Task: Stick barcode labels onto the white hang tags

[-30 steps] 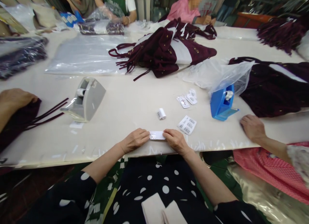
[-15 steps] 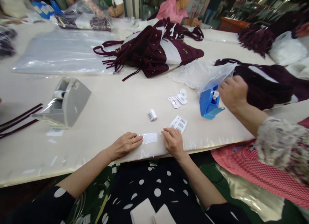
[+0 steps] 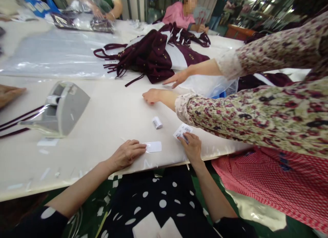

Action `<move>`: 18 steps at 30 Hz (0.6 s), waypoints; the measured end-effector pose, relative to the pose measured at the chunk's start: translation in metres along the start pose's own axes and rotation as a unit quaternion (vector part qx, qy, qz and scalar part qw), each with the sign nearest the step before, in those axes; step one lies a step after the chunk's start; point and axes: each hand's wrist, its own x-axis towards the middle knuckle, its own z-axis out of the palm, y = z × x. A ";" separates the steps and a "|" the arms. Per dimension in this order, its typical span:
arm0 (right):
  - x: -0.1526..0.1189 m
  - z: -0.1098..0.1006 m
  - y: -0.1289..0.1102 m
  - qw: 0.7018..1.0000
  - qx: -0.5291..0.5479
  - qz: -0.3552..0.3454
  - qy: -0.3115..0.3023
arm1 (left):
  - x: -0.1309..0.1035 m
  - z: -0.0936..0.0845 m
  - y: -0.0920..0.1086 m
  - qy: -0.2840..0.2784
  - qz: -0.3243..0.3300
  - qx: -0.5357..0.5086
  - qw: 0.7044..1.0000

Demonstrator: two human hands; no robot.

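My left hand (image 3: 128, 153) rests low over the table near its front edge, fingers together, fingertips on the left end of a small white card (image 3: 154, 147) lying flat; clear film shows at that end. To the right, my right hand (image 3: 192, 147) has thumb and fingers closed at the lower edge of a white barcode label sheet (image 3: 182, 129). Between and beyond my hands lies a curled barcode label (image 3: 157, 123), which neither hand touches.
A co-worker's floral-sleeved arms (image 3: 256, 115) reach across from the right, mostly covering a blue tape dispenser (image 3: 220, 94). A grey tape dispenser (image 3: 74, 108) stands left. Maroon bags (image 3: 153, 57) and clear plastic sheets (image 3: 64, 53) lie farther back. Another hand (image 3: 10, 94) shows at far left.
My right hand has moved slightly right onto the barcode label sheet; my left stays at the card. The co-worker's arms have swung left over the table, hiding the small tags.
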 end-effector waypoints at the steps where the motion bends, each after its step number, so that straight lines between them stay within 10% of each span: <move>1: 0.001 -0.002 0.001 1.000 0.008 -0.003 -0.003 | 0.001 -0.002 0.001 -0.009 -0.007 -0.007 1.000; 10: -0.006 -0.008 0.012 0.995 0.041 -0.090 0.014 | 0.002 -0.026 0.017 -0.057 -0.053 -0.067 0.995; 18: -0.006 -0.008 0.013 0.957 -0.004 -0.212 0.197 | 0.009 -0.040 0.032 -0.028 -0.091 -0.058 0.994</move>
